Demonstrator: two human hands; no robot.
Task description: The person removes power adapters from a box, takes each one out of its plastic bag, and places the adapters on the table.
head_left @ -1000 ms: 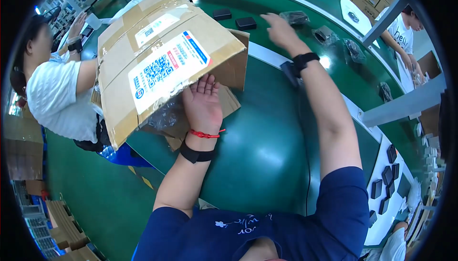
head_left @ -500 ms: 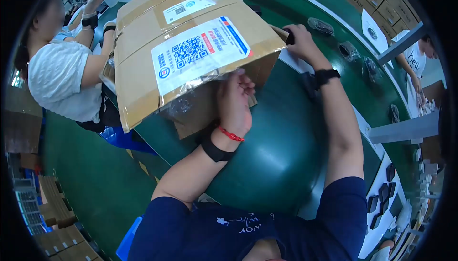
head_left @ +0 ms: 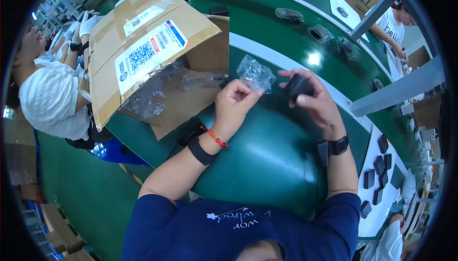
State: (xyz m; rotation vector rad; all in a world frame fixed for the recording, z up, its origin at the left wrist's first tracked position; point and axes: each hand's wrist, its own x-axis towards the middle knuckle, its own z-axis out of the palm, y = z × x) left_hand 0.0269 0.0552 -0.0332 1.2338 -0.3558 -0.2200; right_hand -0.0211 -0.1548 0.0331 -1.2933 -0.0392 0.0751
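My left hand (head_left: 233, 102) pinches a crumpled clear plastic bag (head_left: 256, 73) between thumb and fingers, above the green worktable (head_left: 267, 156). Just to its right, my right hand (head_left: 320, 102) grips a small black block-shaped device (head_left: 299, 87), its details smeared by motion. The bag and the device look apart. Left of my hands a big cardboard carton (head_left: 157, 17) lies with its open side toward me. Inside are several clear plastic bags (head_left: 147, 102). A dark object (head_left: 192, 131) with a cable sits behind my left wrist, partly hidden.
Beyond the table runs a green conveyor (head_left: 248, 3) carrying several bagged dark items (head_left: 320, 33). A grey metal post (head_left: 400, 86) stands at right. Several black blocks (head_left: 379, 165) lie on a white surface. One co-worker (head_left: 52, 94) sits at left, another (head_left: 393, 27) at far right.
My right hand has left the carton's corner and moved nearer me, holding the black device. My left hand has come out from the carton's opening with the plastic bag. The carton appears farther left.
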